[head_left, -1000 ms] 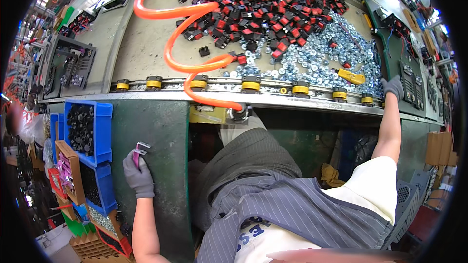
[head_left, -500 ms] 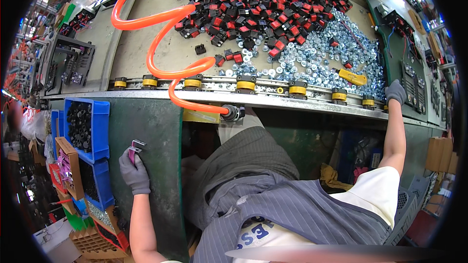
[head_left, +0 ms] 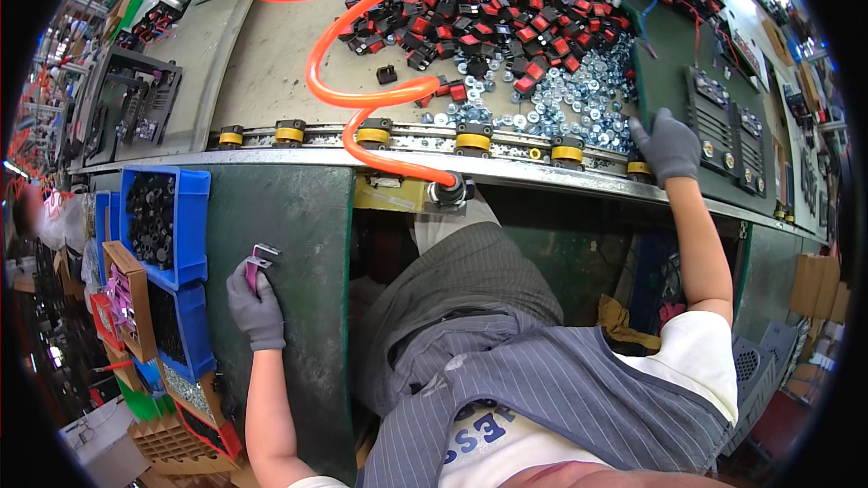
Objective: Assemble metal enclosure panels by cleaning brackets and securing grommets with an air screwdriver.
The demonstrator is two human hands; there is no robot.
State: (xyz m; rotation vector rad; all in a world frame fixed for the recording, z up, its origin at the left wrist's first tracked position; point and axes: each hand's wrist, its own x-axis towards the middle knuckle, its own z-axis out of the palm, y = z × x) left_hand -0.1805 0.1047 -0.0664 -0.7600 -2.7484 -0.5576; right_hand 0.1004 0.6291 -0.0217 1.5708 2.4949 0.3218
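My left hand (head_left: pixel 257 309), in a grey glove, is closed on a bent metal bracket (head_left: pixel 262 258) with a pink strip on it, just above the dark green table surface (head_left: pixel 303 226). At the right, my gloved right hand (head_left: pixel 671 146) lies on the near left corner of a green board (head_left: pixel 662 72). Its thumb is spread apart from the fingers at the board's left edge. On the board, beside this hand, sits a black slotted fixture (head_left: pixel 723 131) with small metal parts in it. Wires lead from a black unit at the board's far end.
A roller rail (head_left: pixel 425 137) crosses before me. Beyond it lie heaped red-and-black switches (head_left: pixel 488 9) and shiny screws or nuts (head_left: pixel 579 95). An orange coiled hose (head_left: pixel 362 95) hangs across. Blue bins (head_left: pixel 206 226) stand left. Another board with a black fixture (head_left: pixel 136 108) is far left.
My right hand and the green board have moved left along the rail, over part of the metal pieces; the yellow cutter no longer shows. My left hand keeps the bracket, almost unmoved.
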